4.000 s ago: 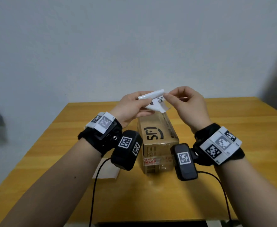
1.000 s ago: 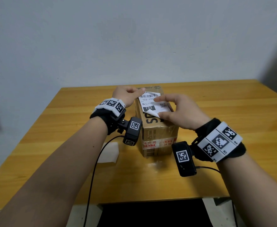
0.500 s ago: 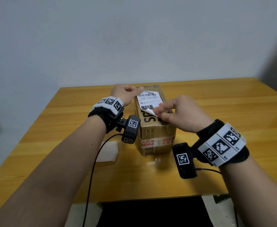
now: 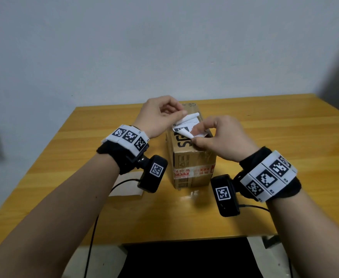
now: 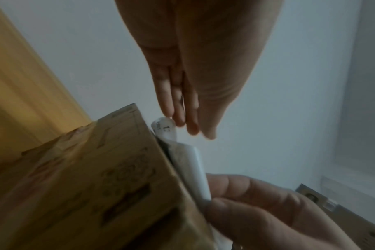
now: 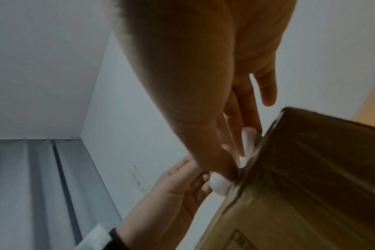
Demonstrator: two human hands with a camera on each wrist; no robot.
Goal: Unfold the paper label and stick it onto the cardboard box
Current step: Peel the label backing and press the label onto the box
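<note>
The brown cardboard box [image 4: 192,157] stands lengthwise in the middle of the wooden table [image 4: 285,141]. The white printed paper label [image 4: 181,127] lies on its top, with both ends curled up off the cardboard. My left hand [image 4: 181,113] pinches the far curled edge between thumb and forefinger. My right hand [image 4: 194,137] pinches the near corner, which is folded back with its white underside showing. In the left wrist view the label [image 5: 165,130] rises along the box edge [image 5: 86,177]. In the right wrist view the label [image 6: 248,143] sits between my thumb and fingers.
A flat white sheet [image 4: 124,187] lies on the table left of the box, partly behind my left wrist camera. Black cables run from both wrists over the near table edge. A grey wall stands just behind the table.
The label lay nearly flat on the box top half a second ago. Now its far edge and near corner are lifted and curled, and my left hand has risen with the far edge.
</note>
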